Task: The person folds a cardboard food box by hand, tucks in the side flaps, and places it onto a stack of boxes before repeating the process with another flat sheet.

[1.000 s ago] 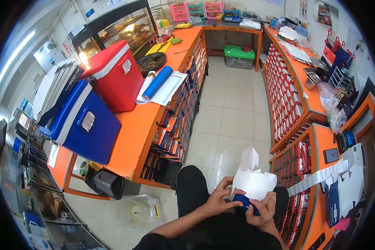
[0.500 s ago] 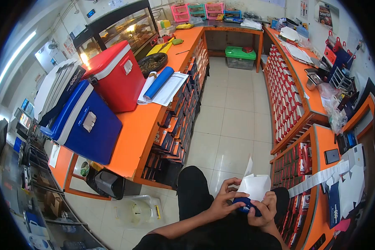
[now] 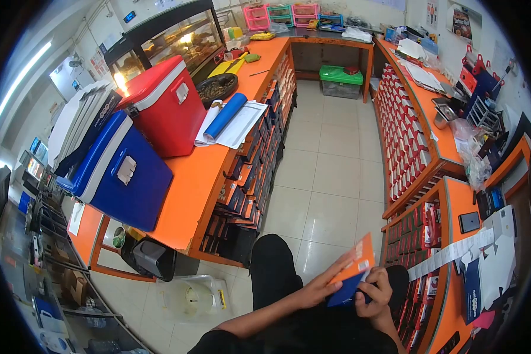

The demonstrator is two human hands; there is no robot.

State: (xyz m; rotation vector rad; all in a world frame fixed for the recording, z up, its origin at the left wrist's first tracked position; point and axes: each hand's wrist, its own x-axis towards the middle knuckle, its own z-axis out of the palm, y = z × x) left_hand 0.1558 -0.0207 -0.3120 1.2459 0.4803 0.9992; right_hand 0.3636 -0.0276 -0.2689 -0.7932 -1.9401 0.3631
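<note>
In front of my lap is a small folding carton [image 3: 346, 288], orange on its upper panel and dark blue below. My left hand [image 3: 318, 289] grips its left side, fingers running up behind the orange panel. Curled fingers of my right hand [image 3: 376, 292] pinch the carton's right edge, near the blue part. The white inside of the carton is mostly turned away from view. Both hands are over my dark-clothed legs.
On the orange counter at left stand a blue cooler box [image 3: 121, 177] and a red cooler box [image 3: 162, 109]. Flat cartons [image 3: 79, 127] lie atop the blue one. A clear plastic tub [image 3: 192, 301] sits on the floor. The right-hand desk [image 3: 454, 203] bears a phone [image 3: 469, 222] and paper strips.
The carton has turned, so its orange and blue outside shows where its white inside faced up. My left fingers have shifted from its front edge to along its left side.
</note>
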